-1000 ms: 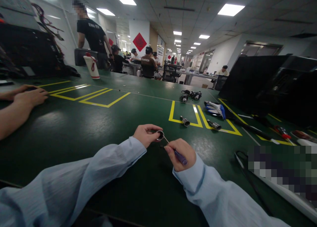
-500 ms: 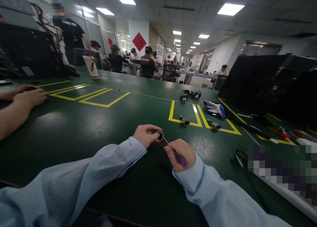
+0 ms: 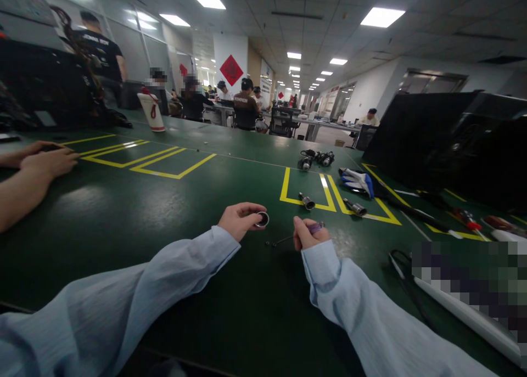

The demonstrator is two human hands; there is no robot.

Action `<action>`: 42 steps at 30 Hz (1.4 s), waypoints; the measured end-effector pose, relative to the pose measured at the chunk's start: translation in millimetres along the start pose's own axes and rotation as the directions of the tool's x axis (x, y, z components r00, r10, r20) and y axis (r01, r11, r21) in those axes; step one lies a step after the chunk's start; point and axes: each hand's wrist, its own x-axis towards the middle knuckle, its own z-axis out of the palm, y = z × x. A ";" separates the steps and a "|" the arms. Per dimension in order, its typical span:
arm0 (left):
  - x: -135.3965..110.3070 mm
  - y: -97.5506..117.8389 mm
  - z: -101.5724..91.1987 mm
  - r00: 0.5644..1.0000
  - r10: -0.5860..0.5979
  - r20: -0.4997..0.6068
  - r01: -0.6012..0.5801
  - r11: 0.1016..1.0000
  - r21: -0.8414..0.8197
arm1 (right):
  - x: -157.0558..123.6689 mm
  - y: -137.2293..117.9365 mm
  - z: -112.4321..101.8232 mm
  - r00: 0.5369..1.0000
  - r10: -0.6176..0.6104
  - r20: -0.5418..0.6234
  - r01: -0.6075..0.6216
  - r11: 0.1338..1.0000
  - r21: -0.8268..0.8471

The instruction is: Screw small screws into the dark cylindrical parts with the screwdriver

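My left hand [image 3: 239,222] is closed on a round metal part with a dark hollow opening [image 3: 264,219], which faces toward me and to the right. In my right hand [image 3: 307,237] is a thin screwdriver with a purple handle [image 3: 318,227]. Its slim shaft points left and slightly down, to just above or on the green table [image 3: 255,289]. A tiny dark piece [image 3: 274,245] shows at the screwdriver's tip; I cannot tell whether it touches. Close by on the left lies another tiny ring-like piece [image 3: 267,243].
Two metal fittings [image 3: 307,202] [image 3: 355,207] lie in yellow-taped areas, with cabled parts [image 3: 316,158] behind. A blue-and-white glove [image 3: 357,181], red-handled screwdriver [image 3: 467,219] and black monitor [image 3: 436,146] are right. Another person's hands [image 3: 49,162] rest at left; a white cup [image 3: 151,111] stands behind.
The screwdriver has come out of the round part's opening. My right hand has moved right and turned, its shaft now low by the tabletop. My left hand has shifted slightly left and up.
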 end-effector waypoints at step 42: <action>-7.4 -0.9 9.7 0.999 0.049 0.000 -0.049 0.995 -0.089 | -19.0 -6.7 -7.3 0.616 -0.721 0.318 0.784 0.601 -0.156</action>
